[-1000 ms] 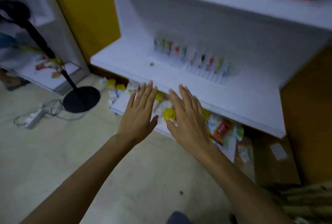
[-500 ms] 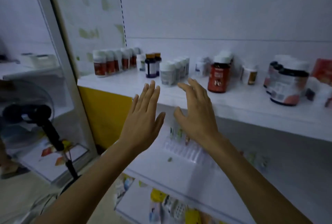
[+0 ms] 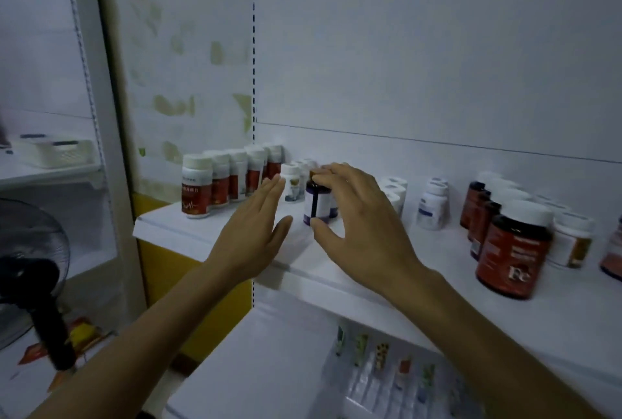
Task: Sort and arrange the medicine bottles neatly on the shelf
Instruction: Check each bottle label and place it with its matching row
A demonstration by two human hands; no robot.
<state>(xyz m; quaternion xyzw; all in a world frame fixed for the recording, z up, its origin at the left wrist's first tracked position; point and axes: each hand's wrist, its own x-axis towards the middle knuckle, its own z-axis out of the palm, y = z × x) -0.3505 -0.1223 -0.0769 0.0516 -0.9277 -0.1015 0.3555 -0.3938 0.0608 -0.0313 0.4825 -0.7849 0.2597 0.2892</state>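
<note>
Right grip (image 3: 363, 227) curls round one dark bottle (image 3: 321, 204), fingertips on its cap. Left grip (image 3: 249, 237) flat, holding nothing. Five red-labelled bottles (image 3: 197, 196) stand left of it on the shelf (image 3: 437, 250).

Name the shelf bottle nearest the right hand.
The dark purple bottle with the white label, right of the red-labelled row: the right hand curls round it, fingertips at its cap, thumb at its base.
</note>
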